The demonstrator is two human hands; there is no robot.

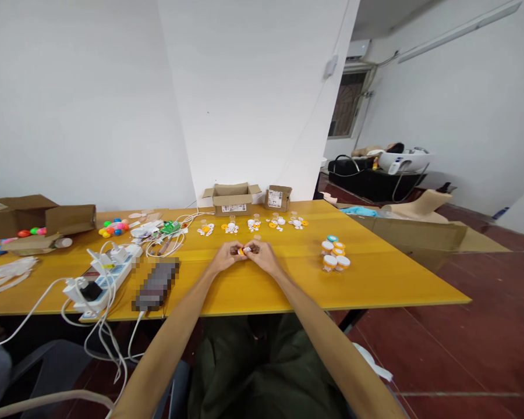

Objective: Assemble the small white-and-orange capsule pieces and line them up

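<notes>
Both my hands meet over the middle of the yellow table point(388, 279). My left hand point(225, 256) and my right hand point(262, 255) are closed in pinches around one small orange and white piece point(243, 251) held between their fingertips. Beyond them, a row of small white and orange pieces point(253, 223) lies spread across the table. To the right of my right hand stands a cluster of small orange-lidded round containers point(335, 255), one with a teal top.
Two open cardboard boxes point(232, 199) sit at the table's far edge. A white power strip point(107, 273) with plugs and tangled cables lies at left, beside a dark blurred device point(156, 284). Coloured balls point(113, 227) and more boxes point(30, 216) are far left.
</notes>
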